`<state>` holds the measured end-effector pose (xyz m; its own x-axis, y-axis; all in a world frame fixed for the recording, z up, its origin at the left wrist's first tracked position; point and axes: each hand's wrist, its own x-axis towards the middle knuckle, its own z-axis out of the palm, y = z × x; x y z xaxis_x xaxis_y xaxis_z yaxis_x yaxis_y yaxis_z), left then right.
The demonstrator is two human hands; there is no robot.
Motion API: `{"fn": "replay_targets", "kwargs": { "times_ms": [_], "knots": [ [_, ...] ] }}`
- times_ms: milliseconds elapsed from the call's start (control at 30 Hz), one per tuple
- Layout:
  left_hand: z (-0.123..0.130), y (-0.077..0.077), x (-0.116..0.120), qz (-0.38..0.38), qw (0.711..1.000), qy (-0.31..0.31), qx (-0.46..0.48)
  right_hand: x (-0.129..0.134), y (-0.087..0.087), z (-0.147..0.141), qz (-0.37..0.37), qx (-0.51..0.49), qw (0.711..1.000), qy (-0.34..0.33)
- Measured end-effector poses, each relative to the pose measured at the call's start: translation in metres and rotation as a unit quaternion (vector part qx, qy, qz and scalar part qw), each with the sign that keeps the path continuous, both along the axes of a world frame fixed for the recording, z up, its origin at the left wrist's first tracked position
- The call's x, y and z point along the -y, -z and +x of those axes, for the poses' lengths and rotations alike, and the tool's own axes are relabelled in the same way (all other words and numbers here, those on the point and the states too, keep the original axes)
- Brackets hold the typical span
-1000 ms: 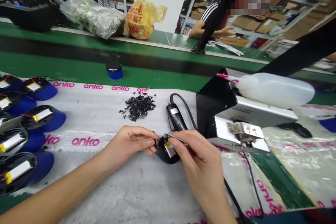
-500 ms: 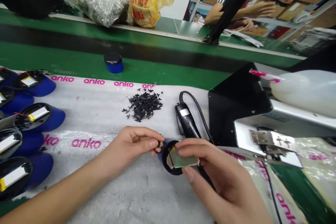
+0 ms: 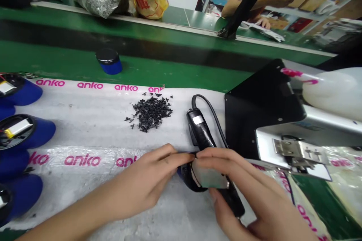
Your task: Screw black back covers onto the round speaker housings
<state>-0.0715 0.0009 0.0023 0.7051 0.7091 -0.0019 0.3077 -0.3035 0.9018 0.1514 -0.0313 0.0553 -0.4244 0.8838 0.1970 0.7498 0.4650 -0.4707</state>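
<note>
My right hand (image 3: 249,184) grips a thin, flat grey-green plate (image 3: 210,176) between thumb and fingers, tilted over the mouth of a blue cup-shaped housing with a black rim (image 3: 190,182). At that rim, my left hand (image 3: 148,175) has its fingers pressed together, their tips reaching in behind the plate. Whatever those tips pinch is hidden. Behind both hands lies a heap of small black T-shaped plastic pieces (image 3: 152,113). A black corded handheld tool (image 3: 202,131) rests just beyond the housing, its lower end passing under my right hand.
More blue housings (image 3: 42,130) with white battery packs line the left side. One capped blue housing (image 3: 110,62) stands on the green bench (image 3: 70,56). A black and white machine (image 3: 254,109) with a translucent bottle occupies the right. Across the bench, another person's arms (image 3: 260,3) show.
My left hand has moved right, from beside the housing to its rim, and the small dark piece it pinched is now out of sight. The plate stays in my right hand. The view has shifted.
</note>
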Motion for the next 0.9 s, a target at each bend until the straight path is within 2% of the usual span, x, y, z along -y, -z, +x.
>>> {"fn": "replay_targets", "kwargs": {
  "times_ms": [167,300,367,433,500,567,633,767,900],
  "knots": [
    [0.000,0.000,-0.002,0.010,1.000,-0.003,0.007,-0.005,0.001,0.007,-0.011,-0.018,0.999,0.039],
    [0.002,0.001,0.000,-0.018,0.999,-0.025,0.014,-0.003,0.014,0.001,-0.030,-0.146,0.982,0.117],
    [0.002,0.002,-0.002,-0.077,0.995,-0.046,0.045,-0.001,0.021,-0.006,-0.035,-0.195,0.971,0.131],
    [0.003,0.003,-0.005,-0.186,0.970,-0.096,0.121,0.000,0.026,-0.012,-0.042,-0.223,0.965,0.133],
    [0.003,0.006,-0.010,-0.297,0.915,-0.155,0.223,0.001,0.029,-0.015,-0.056,-0.245,0.960,0.123],
    [0.002,0.007,-0.014,-0.359,0.862,-0.198,0.298,0.002,0.031,-0.016,-0.068,-0.262,0.956,0.112],
    [0.002,0.006,-0.017,-0.388,0.832,-0.217,0.330,0.003,0.033,-0.017,-0.070,-0.261,0.958,0.094],
    [0.002,0.004,-0.020,-0.425,0.801,-0.215,0.363,0.005,0.039,-0.023,-0.013,-0.248,0.967,0.059],
    [0.001,0.006,-0.020,-0.429,0.802,-0.201,0.363,0.005,0.041,-0.026,0.011,-0.241,0.969,0.052]
  ]
}}
